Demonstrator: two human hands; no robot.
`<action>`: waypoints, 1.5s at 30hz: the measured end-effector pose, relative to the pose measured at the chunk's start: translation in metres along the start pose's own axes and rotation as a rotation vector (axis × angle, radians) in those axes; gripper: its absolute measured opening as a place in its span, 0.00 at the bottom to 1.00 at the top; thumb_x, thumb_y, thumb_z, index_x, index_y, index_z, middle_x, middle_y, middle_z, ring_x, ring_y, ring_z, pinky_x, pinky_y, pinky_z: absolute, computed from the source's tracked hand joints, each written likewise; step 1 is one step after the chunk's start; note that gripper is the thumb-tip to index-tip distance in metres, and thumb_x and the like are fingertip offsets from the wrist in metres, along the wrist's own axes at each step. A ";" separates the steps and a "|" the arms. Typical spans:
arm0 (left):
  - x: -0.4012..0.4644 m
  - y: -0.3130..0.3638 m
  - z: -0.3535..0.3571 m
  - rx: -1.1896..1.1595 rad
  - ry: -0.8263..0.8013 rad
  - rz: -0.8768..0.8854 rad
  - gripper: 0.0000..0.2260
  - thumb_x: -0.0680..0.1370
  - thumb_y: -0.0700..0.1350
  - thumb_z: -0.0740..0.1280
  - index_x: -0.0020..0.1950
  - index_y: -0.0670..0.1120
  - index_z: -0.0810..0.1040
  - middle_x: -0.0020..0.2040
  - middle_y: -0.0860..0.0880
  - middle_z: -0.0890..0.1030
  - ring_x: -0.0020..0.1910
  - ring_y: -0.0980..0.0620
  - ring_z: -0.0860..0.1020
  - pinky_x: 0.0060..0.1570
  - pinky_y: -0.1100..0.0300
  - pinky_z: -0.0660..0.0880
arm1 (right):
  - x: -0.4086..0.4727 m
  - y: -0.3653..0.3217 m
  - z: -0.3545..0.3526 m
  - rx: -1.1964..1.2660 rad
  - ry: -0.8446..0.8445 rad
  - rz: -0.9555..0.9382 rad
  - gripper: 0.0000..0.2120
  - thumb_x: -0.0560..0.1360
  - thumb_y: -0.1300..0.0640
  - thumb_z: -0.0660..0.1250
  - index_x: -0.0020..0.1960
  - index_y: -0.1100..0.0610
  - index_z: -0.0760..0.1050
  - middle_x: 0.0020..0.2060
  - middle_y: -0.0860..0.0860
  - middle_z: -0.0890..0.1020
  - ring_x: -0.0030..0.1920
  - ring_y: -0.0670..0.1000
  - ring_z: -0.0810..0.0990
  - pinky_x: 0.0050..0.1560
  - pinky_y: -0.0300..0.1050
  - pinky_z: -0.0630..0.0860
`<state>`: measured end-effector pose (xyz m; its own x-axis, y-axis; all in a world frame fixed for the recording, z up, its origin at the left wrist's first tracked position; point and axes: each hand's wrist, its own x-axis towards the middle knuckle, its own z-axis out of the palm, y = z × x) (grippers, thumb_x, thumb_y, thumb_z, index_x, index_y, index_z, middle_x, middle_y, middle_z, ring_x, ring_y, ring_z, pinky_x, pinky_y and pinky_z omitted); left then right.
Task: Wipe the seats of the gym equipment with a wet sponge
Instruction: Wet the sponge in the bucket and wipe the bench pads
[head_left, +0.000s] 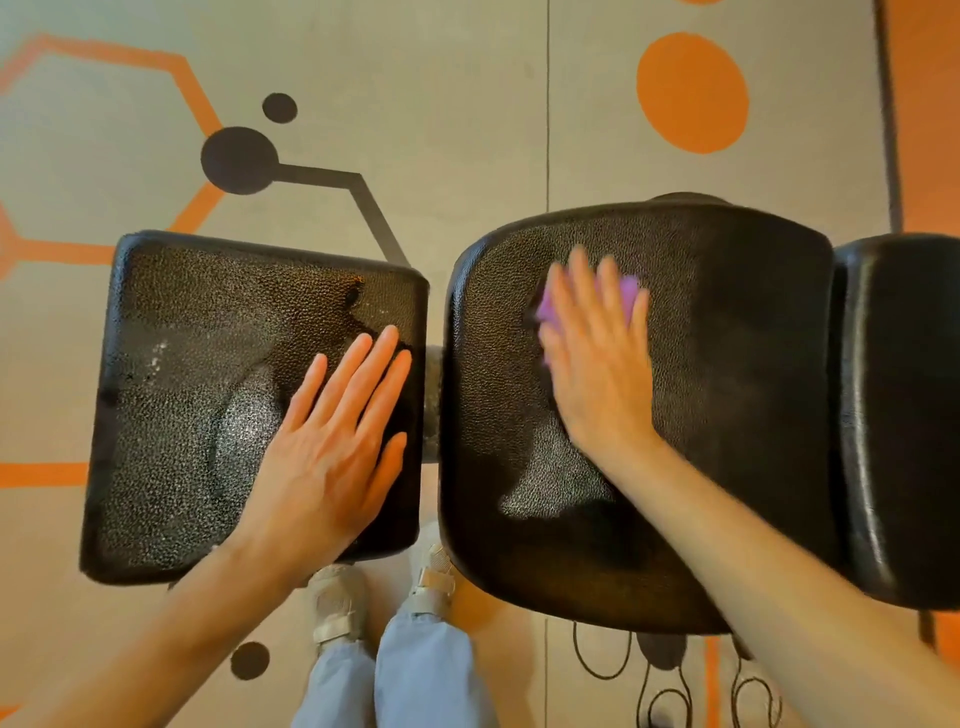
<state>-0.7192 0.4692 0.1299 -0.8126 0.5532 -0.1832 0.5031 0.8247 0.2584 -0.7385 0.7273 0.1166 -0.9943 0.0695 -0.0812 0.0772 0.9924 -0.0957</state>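
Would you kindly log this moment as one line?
right hand: presses purple sponge on middle seat | left hand: flat on left seat

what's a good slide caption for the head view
Right hand presses purple sponge on middle seat; left hand flat on left seat.

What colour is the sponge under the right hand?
Purple sponge, partly hidden under the right hand; head view.

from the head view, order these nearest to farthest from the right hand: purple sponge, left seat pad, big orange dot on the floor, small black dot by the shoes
Measured from the right hand:
1. Purple sponge, directly under its fingers on the middle pad.
2. Left seat pad, across the gap, under the left hand.
3 and 4. Big orange dot, up on the floor beyond the pads, and small black dot, low left near the shoes: too close to call.
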 end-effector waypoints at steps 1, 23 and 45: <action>-0.001 0.000 0.000 -0.002 0.003 0.002 0.27 0.81 0.52 0.52 0.79 0.43 0.56 0.80 0.45 0.53 0.79 0.47 0.51 0.77 0.44 0.52 | 0.031 0.004 -0.003 -0.021 0.045 0.063 0.25 0.83 0.50 0.44 0.78 0.55 0.52 0.78 0.53 0.52 0.78 0.56 0.47 0.76 0.61 0.46; -0.014 0.034 0.004 -0.022 -0.069 0.139 0.27 0.81 0.50 0.56 0.78 0.43 0.59 0.80 0.44 0.52 0.79 0.46 0.50 0.77 0.45 0.51 | -0.104 -0.035 0.021 0.173 0.053 -0.021 0.24 0.80 0.61 0.61 0.75 0.57 0.63 0.76 0.52 0.61 0.77 0.56 0.54 0.75 0.62 0.53; -0.036 0.115 0.034 0.140 -0.247 0.924 0.26 0.80 0.47 0.56 0.78 0.43 0.57 0.80 0.43 0.53 0.79 0.46 0.49 0.76 0.48 0.49 | -0.277 -0.115 -0.007 0.974 0.539 1.060 0.20 0.83 0.50 0.52 0.72 0.34 0.57 0.73 0.34 0.58 0.75 0.36 0.52 0.74 0.35 0.55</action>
<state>-0.6217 0.5481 0.1342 -0.0020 0.9867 -0.1627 0.9565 0.0493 0.2876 -0.4728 0.5942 0.1575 -0.3443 0.9190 -0.1922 0.5478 0.0304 -0.8361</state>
